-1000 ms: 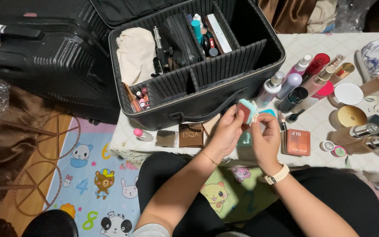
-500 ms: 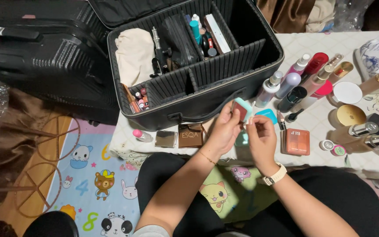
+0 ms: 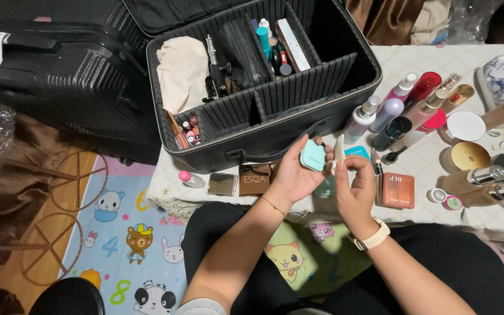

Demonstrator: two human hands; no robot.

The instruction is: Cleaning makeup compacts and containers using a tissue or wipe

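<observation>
Between your hands, the teal compact (image 3: 312, 156) is now showing its closed face.
Your left hand (image 3: 296, 172) is gripping it; your right hand (image 3: 354, 186) is pinching something small beside it, unclear what.

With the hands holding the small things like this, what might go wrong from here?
1. The left hand holds the small teal rounded case with its fingertips, over the edge of the white table; it may slip to the floor.
2. The right hand pinches a small pale item too small to identify; it may easily drop.
3. The upright spray bottles stand crowded near both hands; a knock might topple them.
</observation>
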